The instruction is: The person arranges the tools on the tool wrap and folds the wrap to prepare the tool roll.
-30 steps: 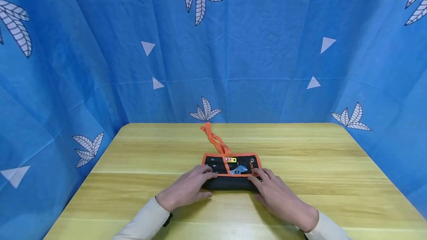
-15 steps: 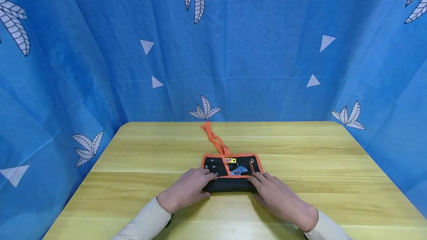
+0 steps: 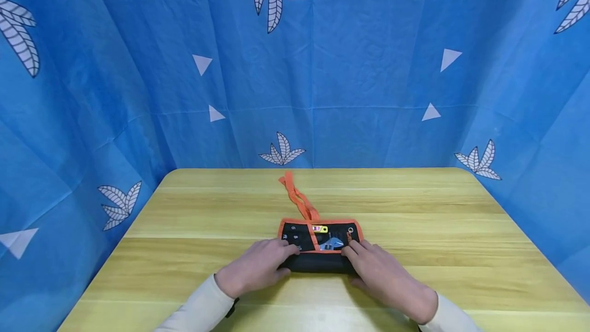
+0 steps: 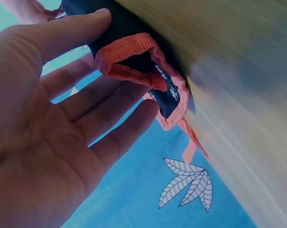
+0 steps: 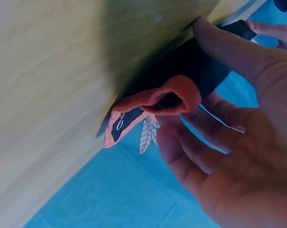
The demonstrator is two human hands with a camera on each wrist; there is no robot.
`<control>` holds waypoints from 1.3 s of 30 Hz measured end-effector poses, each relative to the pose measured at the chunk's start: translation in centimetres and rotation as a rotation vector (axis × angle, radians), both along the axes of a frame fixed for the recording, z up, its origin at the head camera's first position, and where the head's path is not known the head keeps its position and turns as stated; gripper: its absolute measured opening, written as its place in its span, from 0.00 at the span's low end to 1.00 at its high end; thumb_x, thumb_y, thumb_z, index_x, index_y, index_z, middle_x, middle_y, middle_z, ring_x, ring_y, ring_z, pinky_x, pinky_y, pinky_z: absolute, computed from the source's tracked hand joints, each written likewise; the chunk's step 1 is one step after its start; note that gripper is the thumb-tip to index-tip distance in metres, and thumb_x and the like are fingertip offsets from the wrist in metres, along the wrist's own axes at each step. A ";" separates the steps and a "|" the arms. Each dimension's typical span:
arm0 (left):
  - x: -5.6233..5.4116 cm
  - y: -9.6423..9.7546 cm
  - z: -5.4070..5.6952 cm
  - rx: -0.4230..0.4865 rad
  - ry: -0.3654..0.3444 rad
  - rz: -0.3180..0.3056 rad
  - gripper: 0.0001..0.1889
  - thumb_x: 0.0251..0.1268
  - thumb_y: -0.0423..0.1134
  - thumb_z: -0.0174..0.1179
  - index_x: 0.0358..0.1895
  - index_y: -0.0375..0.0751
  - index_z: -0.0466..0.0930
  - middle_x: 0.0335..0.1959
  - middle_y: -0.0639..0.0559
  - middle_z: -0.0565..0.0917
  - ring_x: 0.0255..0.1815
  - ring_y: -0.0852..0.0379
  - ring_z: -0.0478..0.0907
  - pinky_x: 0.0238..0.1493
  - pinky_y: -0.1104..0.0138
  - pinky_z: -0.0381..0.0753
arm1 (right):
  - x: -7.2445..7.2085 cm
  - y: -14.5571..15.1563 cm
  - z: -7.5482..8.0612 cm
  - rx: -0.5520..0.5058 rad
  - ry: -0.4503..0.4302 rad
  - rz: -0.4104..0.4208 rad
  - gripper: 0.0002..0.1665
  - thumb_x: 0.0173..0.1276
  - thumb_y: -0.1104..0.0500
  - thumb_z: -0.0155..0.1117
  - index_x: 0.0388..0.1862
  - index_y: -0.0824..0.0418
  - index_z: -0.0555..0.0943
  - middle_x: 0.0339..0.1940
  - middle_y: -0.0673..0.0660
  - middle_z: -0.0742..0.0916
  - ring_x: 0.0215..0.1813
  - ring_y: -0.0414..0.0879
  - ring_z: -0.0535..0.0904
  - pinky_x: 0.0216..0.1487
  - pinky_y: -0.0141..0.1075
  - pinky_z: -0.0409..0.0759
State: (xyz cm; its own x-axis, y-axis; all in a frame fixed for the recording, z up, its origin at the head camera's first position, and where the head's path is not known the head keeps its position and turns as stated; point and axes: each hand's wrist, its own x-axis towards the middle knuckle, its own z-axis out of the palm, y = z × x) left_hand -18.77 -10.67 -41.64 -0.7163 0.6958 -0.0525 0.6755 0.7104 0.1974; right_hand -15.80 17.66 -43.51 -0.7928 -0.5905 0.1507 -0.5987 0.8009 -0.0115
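A black tool roll [image 3: 322,263] with orange edging lies on the table, its near part rolled up and its far part flat. White numbers, an adjustable wrench picture and a small yellow label show on the flat part. My left hand [image 3: 258,266] holds the left end of the roll, thumb on the near side and fingers over the top. At the other end my right hand [image 3: 386,275] grips it likewise. In the left wrist view the orange-edged end [image 4: 129,57] forms a flattened loop; a rounder one [image 5: 179,95] appears in the right wrist view.
Orange tie straps [image 3: 297,196] stretch from the roll's far edge toward the back of the wooden table [image 3: 207,209]. A blue curtain [image 3: 369,65] with white leaf prints hangs behind the table and along both sides.
The tool roll and its straps have slid slightly toward me, with both hands still holding its ends. The head view has shifted a little.
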 end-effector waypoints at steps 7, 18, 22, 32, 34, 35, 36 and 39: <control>-0.1 -0.3 0.1 0.044 -0.081 -0.010 0.17 0.70 0.37 0.67 0.60 0.43 0.83 0.50 0.52 0.89 0.47 0.62 0.85 0.49 0.64 0.86 | 0.1 0.0 0.1 -0.012 0.023 0.005 0.23 0.61 0.51 0.77 0.50 0.59 0.81 0.47 0.54 0.86 0.47 0.48 0.80 0.49 0.45 0.83; -0.5 -1.1 0.5 0.191 -0.236 -0.035 0.12 0.75 0.35 0.60 0.58 0.47 0.80 0.46 0.55 0.87 0.37 0.69 0.79 0.41 0.70 0.81 | -0.1 0.9 0.8 -0.082 -0.100 0.034 0.18 0.69 0.58 0.71 0.56 0.61 0.83 0.53 0.56 0.85 0.54 0.51 0.83 0.50 0.46 0.86; -0.9 -1.5 0.7 0.230 -0.296 -0.029 0.09 0.77 0.35 0.58 0.55 0.48 0.76 0.37 0.59 0.82 0.26 0.68 0.70 0.35 0.71 0.74 | -0.3 1.3 0.9 -0.150 -0.112 0.078 0.18 0.69 0.61 0.71 0.57 0.57 0.80 0.50 0.50 0.86 0.49 0.44 0.84 0.44 0.41 0.85; -1.4 -1.9 0.8 0.322 -0.307 -0.092 0.09 0.77 0.26 0.52 0.50 0.44 0.69 0.40 0.55 0.78 0.27 0.65 0.64 0.35 0.71 0.69 | -0.7 1.6 1.1 -0.270 -0.100 0.148 0.22 0.69 0.74 0.62 0.34 0.51 0.64 0.23 0.40 0.61 0.25 0.32 0.57 0.26 0.26 0.58; -1.5 -2.0 0.7 0.343 -0.295 -0.110 0.12 0.74 0.21 0.51 0.45 0.44 0.69 0.36 0.55 0.74 0.29 0.64 0.63 0.35 0.70 0.67 | -0.9 1.6 1.0 -0.268 -0.074 0.161 0.26 0.64 0.79 0.59 0.30 0.51 0.62 0.23 0.40 0.59 0.26 0.33 0.56 0.27 0.27 0.54; -1.6 -2.1 0.7 0.349 -0.284 -0.120 0.13 0.73 0.19 0.50 0.43 0.44 0.70 0.34 0.55 0.73 0.30 0.63 0.64 0.35 0.70 0.67 | -0.9 1.6 1.0 -0.265 -0.061 0.167 0.27 0.61 0.81 0.58 0.30 0.50 0.62 0.24 0.40 0.60 0.26 0.33 0.56 0.27 0.27 0.54; -1.7 -2.1 0.6 0.354 -0.280 -0.128 0.15 0.72 0.18 0.50 0.40 0.45 0.70 0.33 0.55 0.72 0.30 0.63 0.64 0.35 0.71 0.67 | -0.9 1.6 1.0 -0.258 -0.048 0.170 0.28 0.58 0.83 0.57 0.30 0.50 0.64 0.24 0.39 0.62 0.26 0.34 0.58 0.27 0.28 0.56; -2.0 -2.2 0.5 0.362 -0.278 -0.118 0.17 0.72 0.18 0.49 0.36 0.47 0.73 0.32 0.57 0.74 0.32 0.64 0.66 0.37 0.71 0.71 | -1.1 1.8 0.9 -0.261 -0.048 0.168 0.29 0.54 0.84 0.57 0.31 0.48 0.70 0.27 0.39 0.71 0.28 0.34 0.65 0.29 0.29 0.64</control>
State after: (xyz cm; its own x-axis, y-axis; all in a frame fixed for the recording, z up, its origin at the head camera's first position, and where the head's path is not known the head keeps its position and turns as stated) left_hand -20.76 -12.91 -41.13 -0.6243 0.7806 0.0302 0.6340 0.4837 0.6034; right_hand -16.88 19.43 -42.58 -0.6970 -0.6605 0.2793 -0.7165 0.6567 -0.2353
